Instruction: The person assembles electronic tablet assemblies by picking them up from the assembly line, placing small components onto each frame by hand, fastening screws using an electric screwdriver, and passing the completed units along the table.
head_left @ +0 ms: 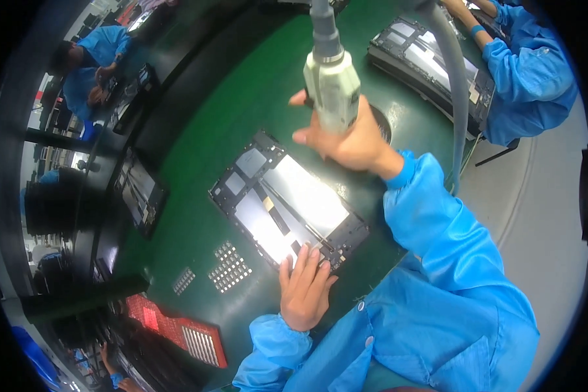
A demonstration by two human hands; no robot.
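My right hand (359,140) is wrapped round an upright electric screwdriver (332,85) with a pale body and grey top fitting, above the far side of the work. Its tip is hidden. Below lies an opened tablet-like device (310,189), flat, with a black frame and silvery inside plates. My left hand (304,287) rests on the device's near edge, fingers stretched out and holding nothing I can see. A thin dark tool like tweezers (302,219) lies slantwise across the device, beside a dark ribbon strip (274,214).
Small metal pieces (230,268) stand in rows on the green mat (196,222). Nearby is a red tray (206,346) with silvery strips. A stack of similar devices (431,62) stands far right, by a co-worker's blue sleeve (526,81). A grey hose (452,72) hangs down. Another device (138,189) stands left.
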